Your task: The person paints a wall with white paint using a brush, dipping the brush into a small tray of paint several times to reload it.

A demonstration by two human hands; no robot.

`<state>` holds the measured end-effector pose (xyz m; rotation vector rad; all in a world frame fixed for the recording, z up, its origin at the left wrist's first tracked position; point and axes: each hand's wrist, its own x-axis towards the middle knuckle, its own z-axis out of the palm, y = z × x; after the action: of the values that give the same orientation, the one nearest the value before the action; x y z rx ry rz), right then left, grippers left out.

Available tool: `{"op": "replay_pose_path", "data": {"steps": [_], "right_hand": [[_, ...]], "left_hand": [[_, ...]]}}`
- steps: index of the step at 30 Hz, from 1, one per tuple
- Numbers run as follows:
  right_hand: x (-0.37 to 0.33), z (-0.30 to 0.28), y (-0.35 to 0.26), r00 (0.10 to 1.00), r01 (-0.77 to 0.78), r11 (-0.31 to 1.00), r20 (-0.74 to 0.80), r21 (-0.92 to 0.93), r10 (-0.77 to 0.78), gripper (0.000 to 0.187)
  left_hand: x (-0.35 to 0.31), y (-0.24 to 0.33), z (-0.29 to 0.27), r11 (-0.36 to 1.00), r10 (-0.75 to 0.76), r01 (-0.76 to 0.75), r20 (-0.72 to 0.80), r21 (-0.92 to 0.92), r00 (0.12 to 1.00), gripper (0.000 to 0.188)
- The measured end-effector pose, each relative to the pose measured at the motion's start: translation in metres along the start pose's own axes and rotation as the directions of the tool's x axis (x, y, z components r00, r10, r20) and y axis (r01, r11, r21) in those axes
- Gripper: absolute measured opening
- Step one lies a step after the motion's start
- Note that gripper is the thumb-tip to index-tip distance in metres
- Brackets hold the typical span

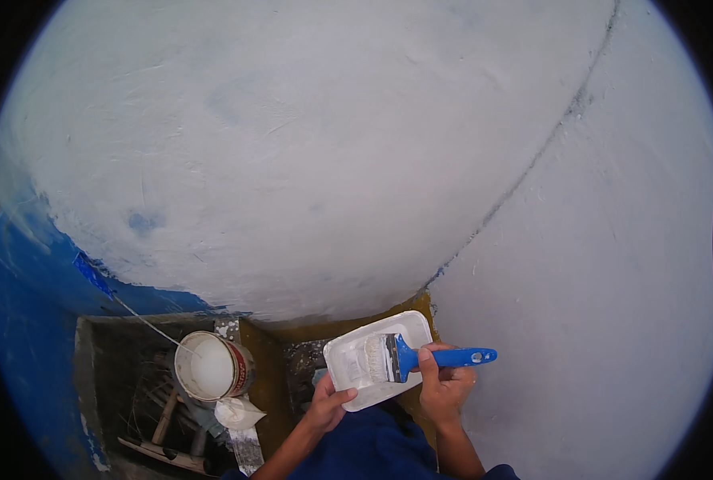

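My left hand (329, 403) grips the near left edge of a shallow white tray (416, 326), its thumb over the rim. White paint coats the inside of the tray. In my right hand (446, 386) is a wide paintbrush with a blue handle (464, 358), fingers wrapped round the handle. The brush's pale bristles (376, 358) point left and lie over the tray; whether they touch its bottom I cannot tell. A dark ferrule joins bristles and handle.
A bucket of white paint (212, 366) stands at lower left, beside a small white container (238, 413). A long stick (147, 322) with a blue end leans from it. Wooden-handled tools (166, 418) lie below. White walls (292, 160) meet at a cracked corner; blue paint (28, 304) covers the left.
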<state>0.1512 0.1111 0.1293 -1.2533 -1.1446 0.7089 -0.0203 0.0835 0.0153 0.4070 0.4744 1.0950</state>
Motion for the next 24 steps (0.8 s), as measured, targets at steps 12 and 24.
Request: {"op": "replay_pose_path", "data": {"steps": [12,24], "right_hand": [[-0.002,-0.003,0.03,0.957,-0.261,0.965,-0.133,-0.009,0.258,0.015],[0.007,-0.003,0.019,0.949,-0.285,0.957,-0.153,-0.055,0.274,0.009]], "left_hand": [[0.004,-0.005,0.0,0.999,-0.002,0.003,-0.008,0.051,1.0,0.063],[0.003,-0.005,-0.006,0.998,-0.038,0.043,-0.095,0.045,0.995,0.061]]}}
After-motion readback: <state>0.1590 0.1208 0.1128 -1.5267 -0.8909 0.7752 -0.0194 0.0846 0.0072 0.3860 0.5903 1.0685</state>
